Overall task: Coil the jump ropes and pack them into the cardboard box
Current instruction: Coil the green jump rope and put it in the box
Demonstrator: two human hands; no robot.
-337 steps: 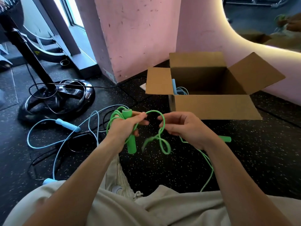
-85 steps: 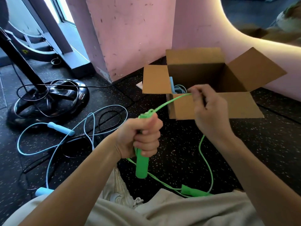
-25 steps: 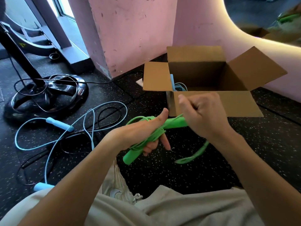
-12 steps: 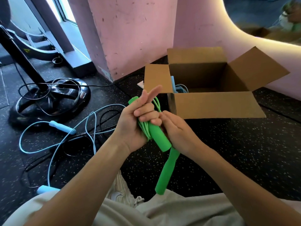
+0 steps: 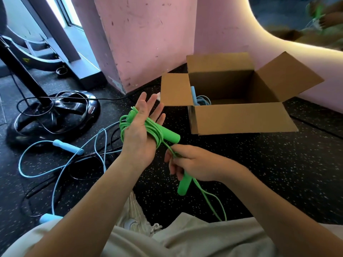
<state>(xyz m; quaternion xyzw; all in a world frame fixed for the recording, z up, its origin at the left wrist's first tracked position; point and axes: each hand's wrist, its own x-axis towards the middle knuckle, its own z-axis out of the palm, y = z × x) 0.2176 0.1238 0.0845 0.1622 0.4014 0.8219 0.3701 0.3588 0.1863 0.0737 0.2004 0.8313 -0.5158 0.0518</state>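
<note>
box point(image 5: 241, 119): matt brown cardbd
green rope point(image 5: 156, 131): smooth plastic/rubber, matt
floor point(image 5: 278, 173): black speckled rubber, rough

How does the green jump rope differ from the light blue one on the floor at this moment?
The green jump rope is wound in loops round the open left hand; the light blue jump rope sprawls loose on the floor. The right hand grips one green handle; nothing touches the blue handles. Green hangs in front of the cardboard box, blue lies left of it. Both are outside the box.
</note>
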